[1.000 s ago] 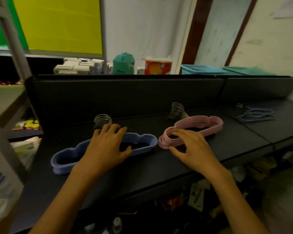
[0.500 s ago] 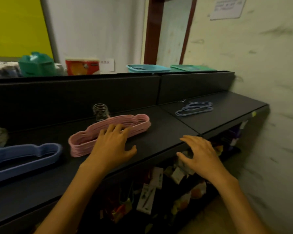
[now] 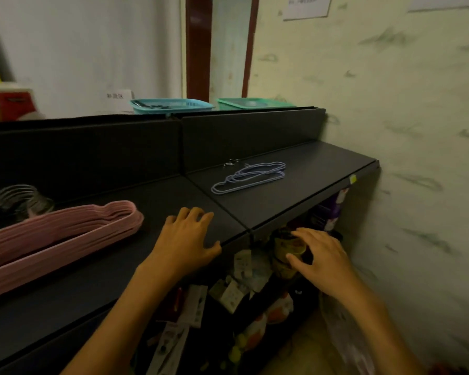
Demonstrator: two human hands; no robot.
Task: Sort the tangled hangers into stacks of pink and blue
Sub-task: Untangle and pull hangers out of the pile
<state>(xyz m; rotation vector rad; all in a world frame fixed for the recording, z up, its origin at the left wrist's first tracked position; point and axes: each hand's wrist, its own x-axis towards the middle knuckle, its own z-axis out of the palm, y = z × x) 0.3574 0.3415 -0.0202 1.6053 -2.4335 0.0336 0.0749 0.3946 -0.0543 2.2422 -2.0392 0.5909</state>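
Observation:
A stack of pink hangers lies on the black shelf at the left, its metal hooks toward the back panel. A few thin blue hangers lie farther right on the shelf. My left hand rests flat on the shelf near its front edge, fingers spread, holding nothing. My right hand hovers in front of and below the shelf edge with relaxed fingers, empty. The thick blue stack is out of view.
A blue basket and a green basket stand behind the back panel. The wall closes off the right side. Packaged goods hang on the rack below the shelf.
The view has swung right; the blue stack left the frame. My left hand moved off the pink stack onto bare shelf. My right hand moved right, staying just below the shelf edge.

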